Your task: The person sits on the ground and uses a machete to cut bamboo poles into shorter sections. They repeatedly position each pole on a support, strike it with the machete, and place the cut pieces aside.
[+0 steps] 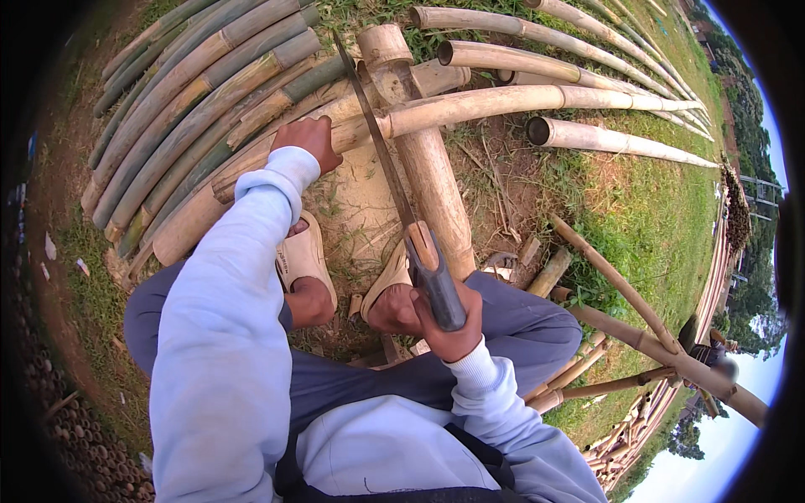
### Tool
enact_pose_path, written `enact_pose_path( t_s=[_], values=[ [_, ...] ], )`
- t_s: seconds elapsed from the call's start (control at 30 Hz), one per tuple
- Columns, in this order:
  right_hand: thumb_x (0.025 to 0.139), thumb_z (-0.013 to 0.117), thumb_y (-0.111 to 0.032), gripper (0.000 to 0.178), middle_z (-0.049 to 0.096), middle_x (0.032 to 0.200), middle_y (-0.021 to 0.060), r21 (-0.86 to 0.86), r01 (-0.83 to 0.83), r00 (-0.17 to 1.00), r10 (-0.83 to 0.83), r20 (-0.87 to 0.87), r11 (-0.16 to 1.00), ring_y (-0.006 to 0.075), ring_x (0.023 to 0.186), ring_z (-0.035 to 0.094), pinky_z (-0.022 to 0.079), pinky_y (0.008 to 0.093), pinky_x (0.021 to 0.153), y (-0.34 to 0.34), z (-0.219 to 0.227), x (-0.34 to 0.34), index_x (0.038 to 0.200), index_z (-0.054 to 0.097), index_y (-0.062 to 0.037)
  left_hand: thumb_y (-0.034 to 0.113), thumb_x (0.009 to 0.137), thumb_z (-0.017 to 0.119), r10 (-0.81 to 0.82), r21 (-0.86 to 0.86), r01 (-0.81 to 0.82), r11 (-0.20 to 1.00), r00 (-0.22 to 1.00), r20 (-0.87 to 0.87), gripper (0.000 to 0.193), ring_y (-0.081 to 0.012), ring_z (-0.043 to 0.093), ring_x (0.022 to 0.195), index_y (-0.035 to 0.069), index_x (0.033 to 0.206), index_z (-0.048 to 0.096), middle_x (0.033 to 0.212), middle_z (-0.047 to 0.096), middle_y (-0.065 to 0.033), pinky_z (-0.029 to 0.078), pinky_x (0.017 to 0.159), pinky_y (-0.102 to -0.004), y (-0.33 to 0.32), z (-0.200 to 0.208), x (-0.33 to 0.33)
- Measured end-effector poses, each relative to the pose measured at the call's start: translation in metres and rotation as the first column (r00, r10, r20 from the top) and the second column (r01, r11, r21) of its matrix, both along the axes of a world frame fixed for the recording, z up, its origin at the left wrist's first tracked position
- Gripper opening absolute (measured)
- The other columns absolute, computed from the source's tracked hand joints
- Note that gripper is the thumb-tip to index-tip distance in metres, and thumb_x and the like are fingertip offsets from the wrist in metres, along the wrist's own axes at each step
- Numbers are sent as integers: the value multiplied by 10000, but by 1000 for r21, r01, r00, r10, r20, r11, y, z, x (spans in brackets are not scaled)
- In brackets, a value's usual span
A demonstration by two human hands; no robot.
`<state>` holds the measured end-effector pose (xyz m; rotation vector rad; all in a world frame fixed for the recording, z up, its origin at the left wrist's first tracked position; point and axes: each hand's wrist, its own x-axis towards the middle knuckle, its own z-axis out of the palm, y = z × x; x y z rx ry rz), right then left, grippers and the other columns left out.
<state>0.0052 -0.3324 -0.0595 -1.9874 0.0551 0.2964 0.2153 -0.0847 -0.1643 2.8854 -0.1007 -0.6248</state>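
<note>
My right hand (454,320) is closed round the dark grey handle of a hand saw (433,281). Its long, narrow blade slants up and away, crossing a pale bamboo pole (495,102). Just left of the blade, my left hand (308,142) grips that same pole from above, with the fingers curled and partly hidden. Where the blade meets the pole, I cannot tell how deep the teeth sit. Under the pole lies a thick bamboo support (432,184) with a notched upper end, running back between my feet and the far poles.
Several greenish bamboo poles (205,92) lie side by side at the far left. More long poles (604,142) stretch away to the right over grass. Crossed bamboo pieces (625,335) stand by my right knee. Pale sawdust (356,189) covers the ground near my sandals (310,260).
</note>
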Motion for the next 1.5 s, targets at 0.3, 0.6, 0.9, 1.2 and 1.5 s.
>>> enact_pose_path(
  t_s=[0.3, 0.6, 0.9, 1.2, 1.5],
  values=[
    [886, 708, -24, 203, 666, 783, 89, 84, 71, 995, -76, 60, 994, 138, 743, 624, 519, 306, 727, 7, 0, 12, 1081, 663, 12, 382, 797, 768, -33, 32, 32, 999, 998, 54, 489, -362, 724, 1023, 36, 1134, 695, 1086, 749, -201, 556, 948, -467, 4, 16, 20],
    [846, 706, 16, 219, 702, 811, 141, 7, -16, 1000, 16, 16, 1000, 209, 721, 712, 537, 313, 693, -8, 15, -14, 1063, 694, -10, 407, 791, 776, -10, 28, 10, 1000, 1000, -6, 515, -361, 723, 1028, 52, 1154, 692, 1088, 747, -195, 571, 944, -444, -3, -7, -8],
    [900, 730, -30, 190, 659, 827, 68, 91, 26, 1000, -24, -16, 996, 102, 766, 580, 501, 291, 719, 4, -1, 5, 1070, 666, 25, 386, 784, 782, -39, 41, 35, 999, 996, 77, 539, -364, 716, 1046, 44, 1192, 697, 1105, 744, -203, 569, 955, -455, 4, 11, 12],
    [865, 738, -14, 203, 686, 797, 93, 8, 24, 999, -24, -39, 1000, 138, 706, 625, 509, 292, 693, -26, 44, -41, 1053, 680, 35, 396, 780, 783, -25, 72, 23, 997, 999, 30, 510, -359, 723, 1018, 34, 1130, 705, 1064, 753, -189, 571, 931, -446, -3, 10, 5],
    [877, 717, -46, 166, 647, 747, 109, 130, 53, 994, -64, 87, 990, 161, 678, 591, 503, 326, 673, 16, -29, 35, 1021, 654, 11, 381, 776, 783, -36, 44, 33, 999, 996, 86, 513, -375, 712, 1051, 34, 1145, 703, 1109, 740, -208, 565, 961, -462, 3, 13, 18]
  ],
)
